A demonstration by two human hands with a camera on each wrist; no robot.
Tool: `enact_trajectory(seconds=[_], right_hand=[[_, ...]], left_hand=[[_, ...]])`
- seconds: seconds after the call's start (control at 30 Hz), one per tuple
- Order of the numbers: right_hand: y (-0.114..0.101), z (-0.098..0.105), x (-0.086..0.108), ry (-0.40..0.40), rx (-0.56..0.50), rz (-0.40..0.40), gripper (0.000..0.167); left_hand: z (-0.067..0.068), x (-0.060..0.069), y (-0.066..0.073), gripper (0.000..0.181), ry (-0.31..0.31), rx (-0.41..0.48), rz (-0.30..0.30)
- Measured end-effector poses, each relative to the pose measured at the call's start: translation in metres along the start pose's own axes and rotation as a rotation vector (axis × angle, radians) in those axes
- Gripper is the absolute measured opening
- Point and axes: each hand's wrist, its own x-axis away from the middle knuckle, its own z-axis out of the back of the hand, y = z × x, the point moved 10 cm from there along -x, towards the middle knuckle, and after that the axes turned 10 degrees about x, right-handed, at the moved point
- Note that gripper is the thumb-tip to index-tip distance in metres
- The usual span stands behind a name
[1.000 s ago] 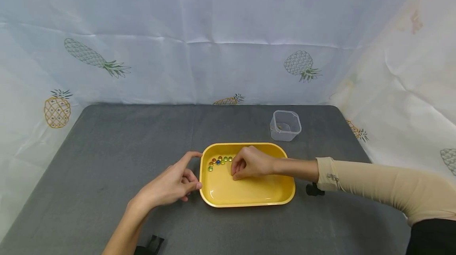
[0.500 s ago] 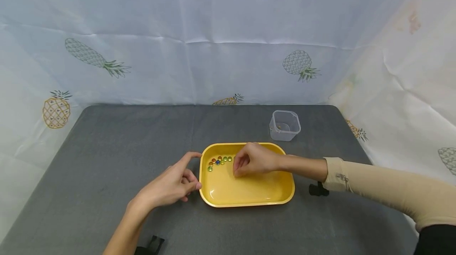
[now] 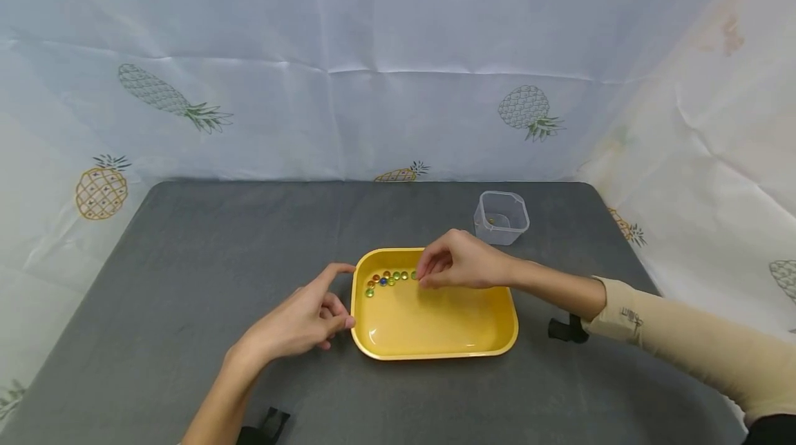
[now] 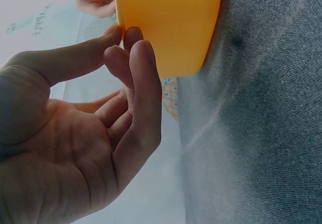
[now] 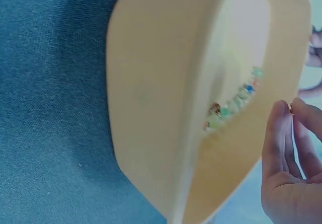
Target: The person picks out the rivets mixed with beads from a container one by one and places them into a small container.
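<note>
The yellow tray (image 3: 435, 327) holds a curved row of small glass marbles, green, orange and blue, with the blue one (image 3: 383, 281) near the row's left part. Over the tray's far side, my right hand (image 3: 469, 262) has its fingertips beside a green marble (image 3: 414, 276). In the right wrist view, that hand (image 5: 294, 153) pinches a tiny reddish marble (image 5: 292, 109) between thumb and finger. My left hand (image 3: 298, 320) touches the tray's left rim with thumb and forefinger spread apart; in the left wrist view its fingertips lie against the tray's wall (image 4: 171, 27).
A clear plastic box (image 3: 501, 218) stands behind the tray's right part, with a small bit inside. A grey cloth (image 3: 249, 238) covers the table. Behind hangs a pale curtain (image 3: 348, 16) with pineapple prints.
My right hand has moved up and to the right over the tray, and a green marble now shows at its fingertips. My left hand stays at the rim.
</note>
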Motion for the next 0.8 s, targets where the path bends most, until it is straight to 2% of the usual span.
enact_trajectory(seconds=[0.4,0.8], right_hand=[[-0.001,0.021,0.02,0.097,-0.056,-0.011,0.009],[0.002,0.046,0.034,0.224,-0.073,-0.024,0.015]], left_hand=[[-0.002,0.001,0.004,0.075,0.002,-0.008,-0.028],[-0.003,0.001,0.002,0.074,0.0,-0.012,-0.021]])
